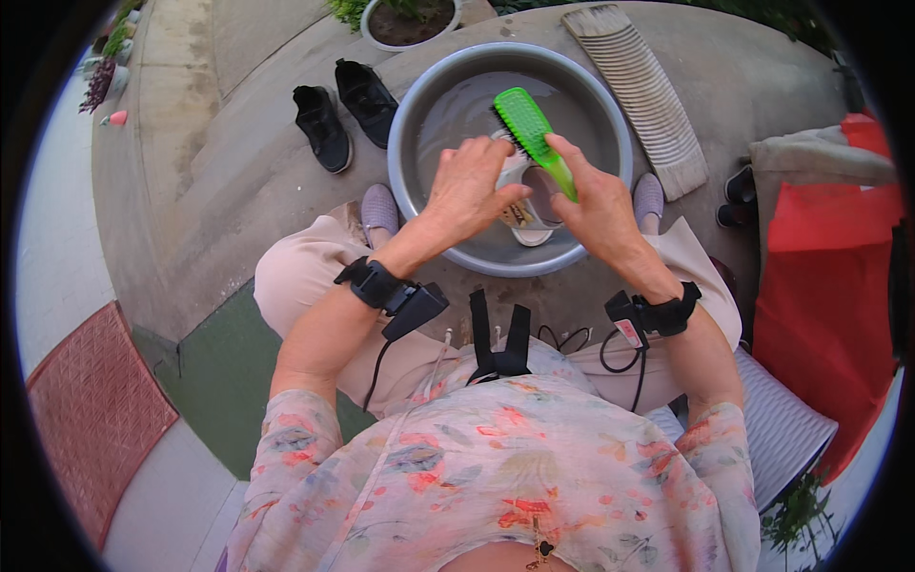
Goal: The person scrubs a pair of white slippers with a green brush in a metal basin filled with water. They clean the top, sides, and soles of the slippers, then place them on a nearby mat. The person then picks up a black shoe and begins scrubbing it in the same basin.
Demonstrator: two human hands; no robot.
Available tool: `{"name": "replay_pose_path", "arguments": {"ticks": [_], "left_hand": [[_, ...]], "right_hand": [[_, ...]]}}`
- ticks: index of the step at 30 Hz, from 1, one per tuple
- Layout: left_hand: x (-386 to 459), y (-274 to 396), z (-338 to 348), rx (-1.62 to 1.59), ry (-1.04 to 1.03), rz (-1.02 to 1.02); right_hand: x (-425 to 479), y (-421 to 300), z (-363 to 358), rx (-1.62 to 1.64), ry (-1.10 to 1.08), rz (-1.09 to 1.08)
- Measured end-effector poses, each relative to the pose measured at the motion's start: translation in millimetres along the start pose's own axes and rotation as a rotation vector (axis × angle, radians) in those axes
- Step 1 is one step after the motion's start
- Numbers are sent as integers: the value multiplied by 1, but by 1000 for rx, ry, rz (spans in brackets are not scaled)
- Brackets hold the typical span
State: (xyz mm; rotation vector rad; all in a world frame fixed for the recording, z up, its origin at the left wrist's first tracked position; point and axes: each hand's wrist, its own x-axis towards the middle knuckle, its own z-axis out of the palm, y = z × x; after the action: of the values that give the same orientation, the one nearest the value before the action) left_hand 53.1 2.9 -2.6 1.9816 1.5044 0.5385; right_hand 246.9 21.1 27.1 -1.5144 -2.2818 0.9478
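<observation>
A round grey metal basin (447, 93) with water stands on the ground between my feet. Over it, my right hand (600, 207) grips the handle of a green plastic scrub brush (524, 121) with dark bristles. My left hand (472, 179) is beside the brush, its fingertips near the bristles and on a pale shoe (532, 234) held over the basin. The fingers partly hide the shoe, which has a light sole and a patterned patch with lettering. How firmly the left fingers hold it is partly hidden.
A ridged wooden washboard (643, 100) lies right of the basin. Two black shoes (322, 129) stand to its left. A potted plant (411, 21) is beyond it. At the right are a red cloth (822, 307) and more dark shoes (736, 204); cables hang from my wrist devices.
</observation>
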Motion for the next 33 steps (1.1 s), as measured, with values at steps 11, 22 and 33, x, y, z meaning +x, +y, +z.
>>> {"name": "replay_pose_path", "arguments": {"ticks": [11, 22, 33], "left_hand": [[9, -3, 10, -373, -243, -178], [15, -1, -6, -1023, 71, -567], [-15, -24, -40, -1135, 159, -639]], "right_hand": [[0, 11, 9, 123, 14, -158], [4, 8, 10, 52, -18, -50], [-6, -33, 28, 80, -131, -46]]}}
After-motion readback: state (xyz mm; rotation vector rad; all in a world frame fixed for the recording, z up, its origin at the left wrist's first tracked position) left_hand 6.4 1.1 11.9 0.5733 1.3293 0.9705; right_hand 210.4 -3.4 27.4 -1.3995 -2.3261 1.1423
